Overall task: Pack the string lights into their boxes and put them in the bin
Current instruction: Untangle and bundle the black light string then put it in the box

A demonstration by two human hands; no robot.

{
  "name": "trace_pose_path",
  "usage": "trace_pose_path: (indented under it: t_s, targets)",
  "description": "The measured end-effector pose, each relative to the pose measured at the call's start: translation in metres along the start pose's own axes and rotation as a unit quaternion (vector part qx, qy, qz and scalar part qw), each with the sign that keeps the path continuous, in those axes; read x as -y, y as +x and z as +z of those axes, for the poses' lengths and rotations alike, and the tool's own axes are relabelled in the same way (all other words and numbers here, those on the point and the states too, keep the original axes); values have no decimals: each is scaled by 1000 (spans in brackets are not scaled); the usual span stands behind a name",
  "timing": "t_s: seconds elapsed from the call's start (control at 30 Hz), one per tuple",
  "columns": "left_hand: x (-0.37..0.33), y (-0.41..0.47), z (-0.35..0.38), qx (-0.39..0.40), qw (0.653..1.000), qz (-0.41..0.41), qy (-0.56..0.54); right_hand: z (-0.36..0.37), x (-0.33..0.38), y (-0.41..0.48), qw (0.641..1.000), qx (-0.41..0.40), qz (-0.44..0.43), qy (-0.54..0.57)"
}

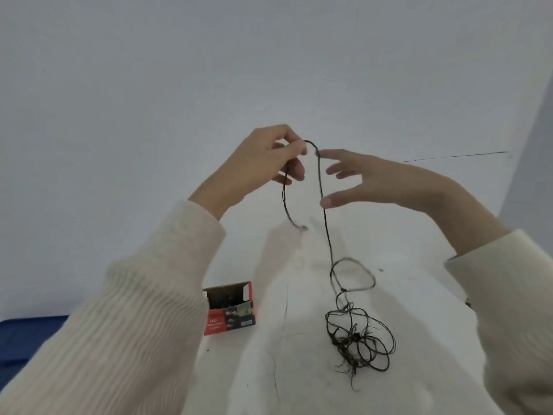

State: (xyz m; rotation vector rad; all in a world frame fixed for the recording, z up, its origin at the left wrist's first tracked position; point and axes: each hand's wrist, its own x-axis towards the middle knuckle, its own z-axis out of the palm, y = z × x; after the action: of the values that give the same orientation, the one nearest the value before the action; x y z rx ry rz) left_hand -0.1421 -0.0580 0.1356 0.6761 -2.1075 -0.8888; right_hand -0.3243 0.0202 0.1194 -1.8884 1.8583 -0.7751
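Note:
A dark string of lights [326,235] hangs from my raised left hand [263,163], which pinches its top loop between thumb and fingers. The cord drops down to a tangled heap [357,339] lying on the white surface. One short end dangles below my left hand. My right hand [368,181] is beside the hanging cord with fingers spread, thumb and forefinger close to it but not closed on it. A small red box [230,310] lies open on the surface at the lower left, with something dark inside.
The white surface [299,369] runs from the middle to the bottom, in front of a plain pale wall [209,70]. A dark blue thing [27,339] shows at the lower left edge. Cream sleeves cover both forearms.

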Motion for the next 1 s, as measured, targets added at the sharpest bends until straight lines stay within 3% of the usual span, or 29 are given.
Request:
trace_pose_path:
  t_s: [0.07, 0.17, 0.27, 0.3, 0.37, 0.47, 0.63, 0.7, 0.77, 0.83, 0.93, 1.0]
  targets:
    - [-19, 4, 3, 9, 1000, 15, -6, -1, 17, 4, 992, -2, -53, 112]
    - [-26, 8, -7, -29, 999, 30, 27, -18, 30, 6, 961, -80, -61, 259]
    - [-7, -2, -27, 31, 999, 12, -11, -44, 25, 1, 907, -151, -45, 391]
    - [1, -7, -31, 52, 998, 5, -26, -50, 18, 0, 905, -159, -42, 393]
    - [15, -12, -39, 40, 999, -8, -33, -53, 6, -2, 933, -128, -38, 334]
    - [27, -9, -56, -78, 995, -39, -52, -46, -18, -4, 986, -55, -4, 154]
    - [49, -4, -72, -234, 949, -149, -150, -36, -56, -7, 992, 42, 115, 37]
    - [54, -2, -69, -273, 939, -187, -91, -32, -58, -3, 992, 12, 110, 57]
    - [54, 1, -62, -239, 945, -182, 132, -29, -42, 7, 994, -45, 54, 80]
    - [36, 3, -42, -134, 941, -153, 271, -24, -9, 17, 998, -52, -7, 45]
    - [-3, 6, -13, 24, 985, -90, 147, -21, 39, 29, 992, -71, -97, -33]
    - [-15, 9, -12, 76, 991, -60, 94, -28, 51, 31, 985, -104, -128, -42]
